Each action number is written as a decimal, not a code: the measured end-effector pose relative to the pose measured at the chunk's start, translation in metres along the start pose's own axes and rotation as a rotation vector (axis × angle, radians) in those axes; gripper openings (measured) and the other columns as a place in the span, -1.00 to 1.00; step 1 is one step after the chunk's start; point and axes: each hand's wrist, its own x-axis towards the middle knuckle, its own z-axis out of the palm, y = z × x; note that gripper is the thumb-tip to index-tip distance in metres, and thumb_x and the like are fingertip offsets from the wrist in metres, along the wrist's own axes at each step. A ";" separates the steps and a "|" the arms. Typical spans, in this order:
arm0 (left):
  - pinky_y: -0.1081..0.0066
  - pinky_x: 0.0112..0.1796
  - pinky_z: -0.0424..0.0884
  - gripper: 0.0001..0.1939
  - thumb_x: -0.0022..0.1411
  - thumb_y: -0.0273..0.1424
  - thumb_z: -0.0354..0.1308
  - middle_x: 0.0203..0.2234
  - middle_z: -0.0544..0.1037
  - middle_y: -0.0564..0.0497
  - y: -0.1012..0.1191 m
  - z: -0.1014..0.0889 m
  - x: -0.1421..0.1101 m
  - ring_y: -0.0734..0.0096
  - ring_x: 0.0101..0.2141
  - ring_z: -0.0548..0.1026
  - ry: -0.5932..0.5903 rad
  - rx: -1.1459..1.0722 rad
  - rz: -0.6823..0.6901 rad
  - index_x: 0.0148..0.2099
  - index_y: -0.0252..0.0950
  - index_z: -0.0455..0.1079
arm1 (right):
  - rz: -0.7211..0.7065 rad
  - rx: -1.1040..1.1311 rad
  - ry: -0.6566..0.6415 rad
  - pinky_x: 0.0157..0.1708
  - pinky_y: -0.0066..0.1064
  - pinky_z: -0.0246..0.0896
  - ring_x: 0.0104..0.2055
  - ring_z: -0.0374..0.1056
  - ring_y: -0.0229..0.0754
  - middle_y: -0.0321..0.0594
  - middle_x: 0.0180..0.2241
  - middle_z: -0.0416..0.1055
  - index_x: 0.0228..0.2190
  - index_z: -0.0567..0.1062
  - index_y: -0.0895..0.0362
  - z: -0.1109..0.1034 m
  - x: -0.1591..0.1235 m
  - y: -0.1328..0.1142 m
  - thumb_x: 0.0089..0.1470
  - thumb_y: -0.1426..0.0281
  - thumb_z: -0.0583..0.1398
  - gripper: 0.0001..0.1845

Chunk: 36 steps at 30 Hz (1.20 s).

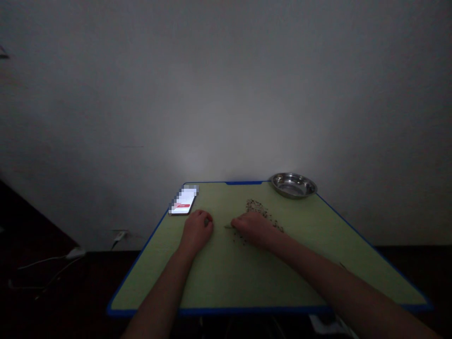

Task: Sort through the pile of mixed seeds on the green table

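Observation:
On the green table top (212, 282), my left hand (197, 230) is closed, fingers curled in. A small dark roundish bit (206, 221) shows at its fingertips, too dim to name. My right hand (252, 227) is closed in a pinch, a short distance to the right. From its fingertips a small thin pale piece (228, 227) sticks out to the left, low over the table. Many small dark grains (257, 206), like seeds or beans, lie scattered behind and around my right hand. A few more sit just in front of it, and the hand hides part of the spread.
A shallow steel bowl (294, 185) stands at the table's back right corner. At the left edge lies a phone (183, 201) with its screen lit. The table has a blue rim (219, 311) and stands against a grey wall (226, 94). Cables (45, 260) lie on the floor at left.

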 end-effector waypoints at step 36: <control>0.35 -0.15 0.27 -0.84 0.06 -0.48 0.00 -0.34 0.44 -0.06 -0.003 0.002 -0.001 0.32 -0.23 0.38 0.021 -0.030 0.030 -0.34 -0.31 0.40 | 0.418 0.714 0.081 -0.45 -0.49 0.12 -0.46 0.33 -0.27 -0.25 -0.50 0.47 -0.43 0.53 0.16 -0.001 -0.062 0.013 -0.05 0.46 0.20 -0.91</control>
